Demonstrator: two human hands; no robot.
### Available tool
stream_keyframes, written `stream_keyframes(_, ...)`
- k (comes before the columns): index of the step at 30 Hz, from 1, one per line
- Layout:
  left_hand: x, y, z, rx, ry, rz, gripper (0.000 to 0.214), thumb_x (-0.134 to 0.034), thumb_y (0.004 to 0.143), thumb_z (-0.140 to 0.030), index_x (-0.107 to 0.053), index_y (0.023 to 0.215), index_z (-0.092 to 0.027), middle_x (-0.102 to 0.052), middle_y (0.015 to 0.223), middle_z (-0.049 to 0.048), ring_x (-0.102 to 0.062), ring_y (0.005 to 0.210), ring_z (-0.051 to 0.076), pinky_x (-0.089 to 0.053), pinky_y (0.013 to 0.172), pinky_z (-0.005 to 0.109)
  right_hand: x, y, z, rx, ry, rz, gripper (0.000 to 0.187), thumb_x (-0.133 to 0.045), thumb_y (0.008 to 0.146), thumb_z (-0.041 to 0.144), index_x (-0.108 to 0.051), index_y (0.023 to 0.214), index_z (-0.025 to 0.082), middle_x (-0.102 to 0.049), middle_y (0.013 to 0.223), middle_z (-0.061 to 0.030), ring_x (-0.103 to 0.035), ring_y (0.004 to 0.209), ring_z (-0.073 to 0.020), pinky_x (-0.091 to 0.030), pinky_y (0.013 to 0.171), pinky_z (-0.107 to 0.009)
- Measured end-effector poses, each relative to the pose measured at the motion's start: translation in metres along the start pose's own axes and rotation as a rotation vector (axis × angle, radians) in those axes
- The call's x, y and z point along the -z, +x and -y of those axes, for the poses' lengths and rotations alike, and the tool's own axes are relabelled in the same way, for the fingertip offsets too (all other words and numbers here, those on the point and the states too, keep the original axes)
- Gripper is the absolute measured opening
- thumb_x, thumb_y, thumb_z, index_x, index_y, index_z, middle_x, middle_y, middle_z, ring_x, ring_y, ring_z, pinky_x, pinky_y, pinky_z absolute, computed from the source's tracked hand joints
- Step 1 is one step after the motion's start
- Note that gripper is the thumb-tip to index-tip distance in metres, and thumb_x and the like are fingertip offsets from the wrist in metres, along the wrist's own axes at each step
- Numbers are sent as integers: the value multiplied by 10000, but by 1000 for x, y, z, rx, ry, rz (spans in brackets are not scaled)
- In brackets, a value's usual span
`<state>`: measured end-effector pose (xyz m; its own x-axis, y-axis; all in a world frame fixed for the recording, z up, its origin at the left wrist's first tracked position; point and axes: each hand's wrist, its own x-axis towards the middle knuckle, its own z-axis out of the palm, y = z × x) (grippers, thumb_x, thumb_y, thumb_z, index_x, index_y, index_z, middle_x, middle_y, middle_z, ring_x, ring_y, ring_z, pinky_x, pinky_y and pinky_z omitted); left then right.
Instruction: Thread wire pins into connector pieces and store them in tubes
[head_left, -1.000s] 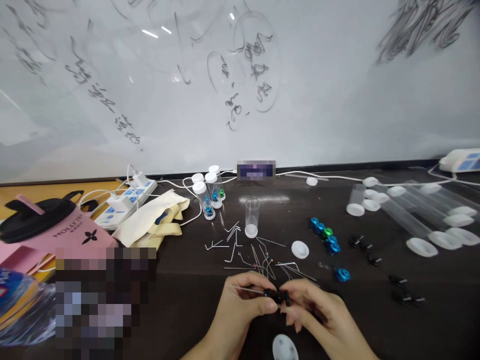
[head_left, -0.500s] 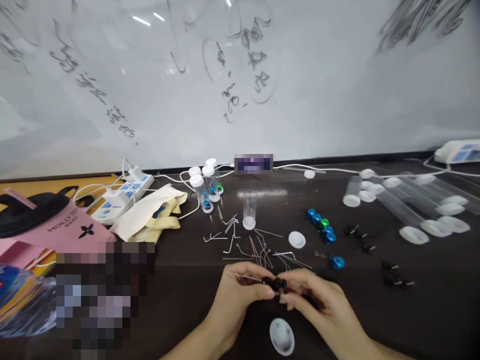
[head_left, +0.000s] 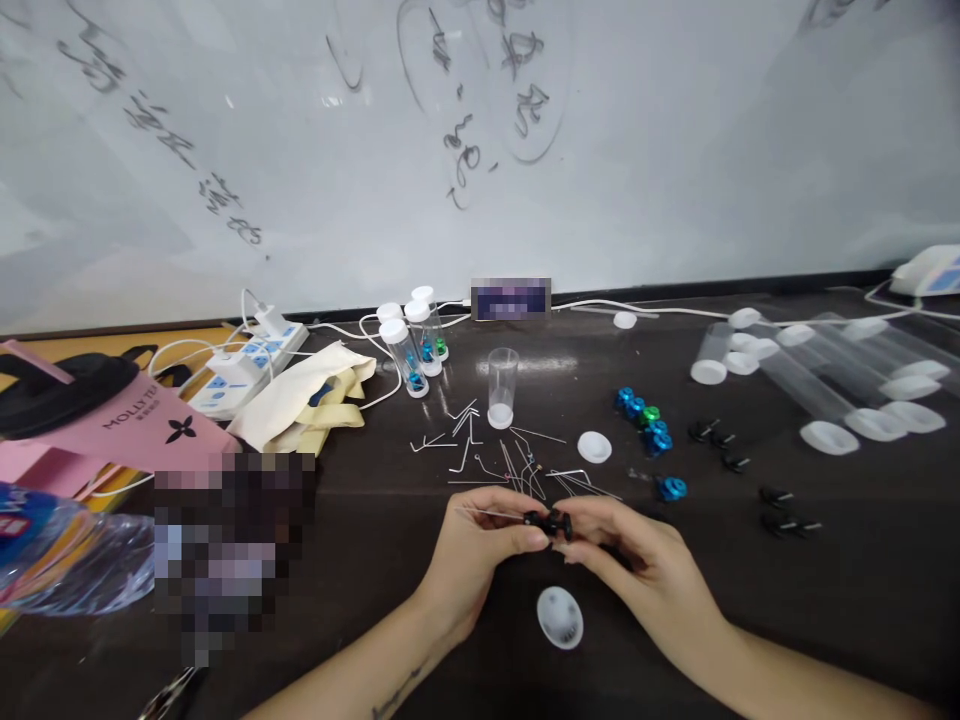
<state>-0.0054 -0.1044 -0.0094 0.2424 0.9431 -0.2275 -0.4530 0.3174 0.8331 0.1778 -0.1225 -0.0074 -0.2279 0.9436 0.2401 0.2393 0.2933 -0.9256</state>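
Observation:
Near the table's front, my left hand is closed, thumb and fingers pinching a small black part. A thin metal rod runs leftward from that part across the left fingers. My right hand grips the part's right end between thumb and fingertips; some of the part is hidden by the fingers. Below the hands lies a white cap with small dark pieces in it. Just beyond them are thin wires and bent metal rods.
An upright clear tube stands behind the wires. To the right lie blue and green wheel-like parts, black parts and several clear tubes with white caps. Capped tubes, a power strip and a pink cup are left.
The view has tilted down slightly, so the scene sits higher in the picture. Both hands still hold the black part, in nearly the same pose.

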Motion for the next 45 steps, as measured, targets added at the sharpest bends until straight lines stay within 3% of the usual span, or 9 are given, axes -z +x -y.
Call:
stream_keyframes(6, 1, 1, 0, -16, -31, -21, 222, -861, 557, -86, -771, 744, -166, -762, 758, 22, -664, 701, 122, -504, 715, 217, 0, -2, -3, -26, 18, 31, 272, -672, 872, 203, -636, 1124, 301, -750, 973, 23, -732, 853, -142, -595, 796, -232)
stream_keyframes(15, -1, 0, -2, -7, -52, -21, 226, -863, 547, -82, -768, 738, -154, -760, 743, 22, -669, 689, 117, -509, 709, 209, -1, -1, 1, -21, 25, 21, 315, -657, 882, 210, -596, 1178, 301, -743, 946, 23, -725, 829, -141, -596, 781, -246)
stream_keyframes(22, 0, 1, -1, -19, -52, -11, 218, -854, 572, -92, -764, 762, -153, -766, 776, 37, -695, 733, 145, -525, 757, 243, 2, -3, 5, 15, 55, 71, 251, -519, 969, 242, -594, 1205, 288, -730, 935, -9, -712, 839, -136, -583, 770, -245)
stream_keyframes(33, 0, 1, -1, -36, -77, -11, 226, -861, 558, -99, -761, 753, -154, -766, 763, 34, -705, 694, 152, -540, 730, 252, 3, -4, 5, 8, 90, 101, 267, -458, 1001, 270, -567, 1244, 296, -717, 934, -11, -699, 838, -139, -566, 778, -259)
stream_keyframes(45, -1, 1, -1, -26, -94, -33, 231, -863, 545, -81, -765, 741, -152, -761, 767, 22, -683, 674, 123, -557, 710, 230, 2, -5, 3, -30, 162, 102, 290, -406, 1021, 275, -518, 1288, 282, -690, 893, -17, -689, 752, -137, -582, 697, -272)
